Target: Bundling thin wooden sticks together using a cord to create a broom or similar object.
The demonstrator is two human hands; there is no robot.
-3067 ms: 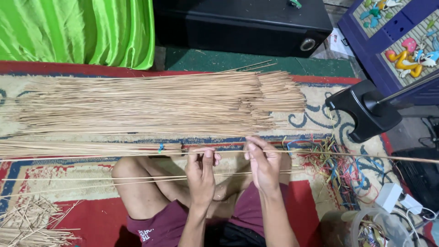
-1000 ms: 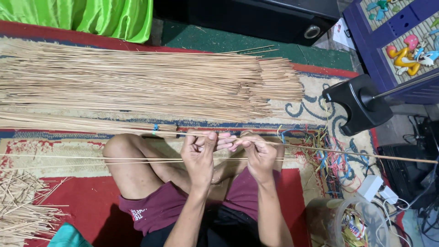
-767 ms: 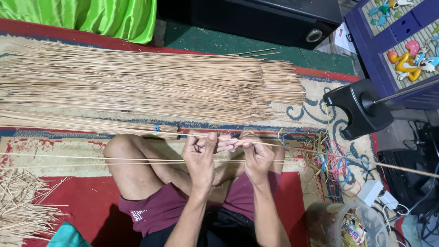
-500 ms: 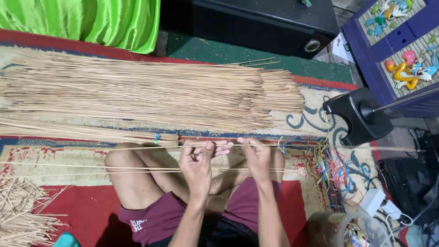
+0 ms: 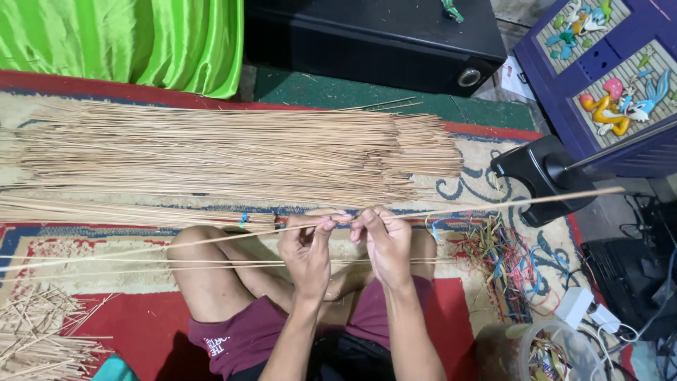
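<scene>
I sit cross-legged on a patterned carpet (image 5: 493, 176). My left hand (image 5: 307, 243) and my right hand (image 5: 381, 236) are raised close together and both pinch one long thin tan stick (image 5: 508, 204). The stick runs from the far left, through my fingertips, out to the right over a black stand base (image 5: 539, 176). A wide layer of the same sticks (image 5: 226, 152) lies on the carpet beyond my hands. A tied bundle (image 5: 127, 214) lies just in front of my knee, and two or three loose sticks (image 5: 176, 264) cross my legs.
Short stick offcuts (image 5: 39, 346) are heaped at the lower left. Coloured rubber bands (image 5: 508, 264) are strewn at the right, beside a clear plastic jar (image 5: 543, 353) and cables. A black speaker box (image 5: 374, 39), green cloth (image 5: 134, 39) and a purple cabinet (image 5: 620, 77) stand behind.
My hands have stayed together on the stick, and its right end has tilted up and now reaches over the stand base. Three seconds ago my hands were further apart.
</scene>
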